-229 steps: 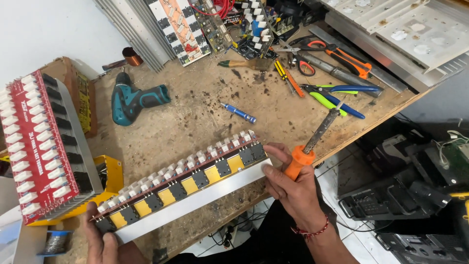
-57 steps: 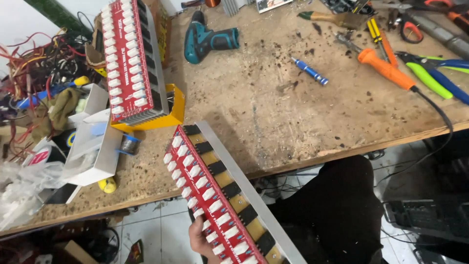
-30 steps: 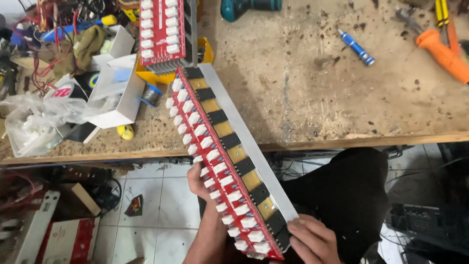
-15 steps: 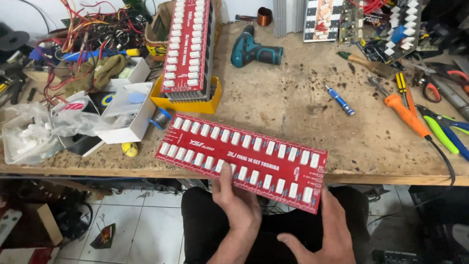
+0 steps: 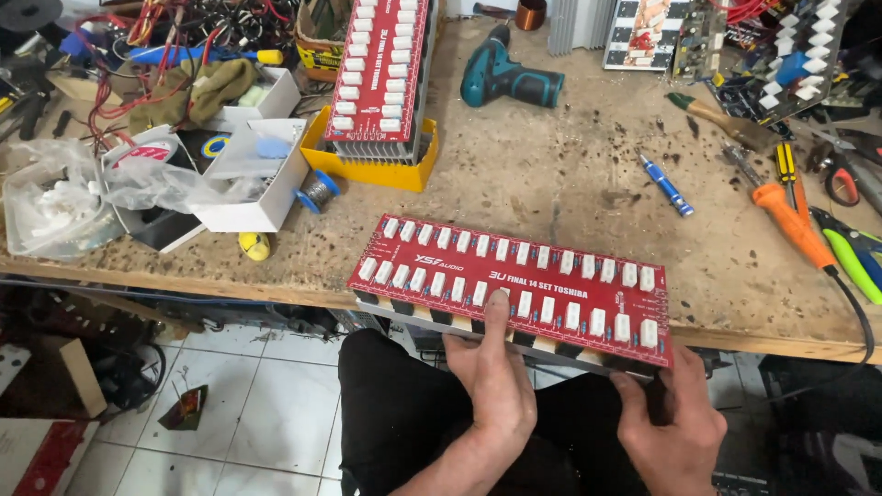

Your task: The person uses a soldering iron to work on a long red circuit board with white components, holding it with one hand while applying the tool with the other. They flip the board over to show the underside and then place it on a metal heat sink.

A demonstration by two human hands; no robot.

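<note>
Head view: tiled floor [image 5: 230, 432] below left; scuffed wooden workbench [image 5: 551, 174] cluttered with white boxes [image 5: 248, 179], teal drill [image 5: 510, 78], orange soldering iron [image 5: 790, 220]. Long red circuit board [image 5: 514, 289] lies across bench front edge. Left hand [image 5: 491, 377] grips its near edge, forefinger flat on top; right hand [image 5: 675, 427] clasps right end.

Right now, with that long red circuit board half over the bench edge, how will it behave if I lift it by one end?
The red circuit board likely stays stiff: a metal strip runs along its underside. It is probably heavy for its size, given the rows of white blocks, so one end may dip. The left hand and right hand both support it at the bench edge; keep both.
</note>
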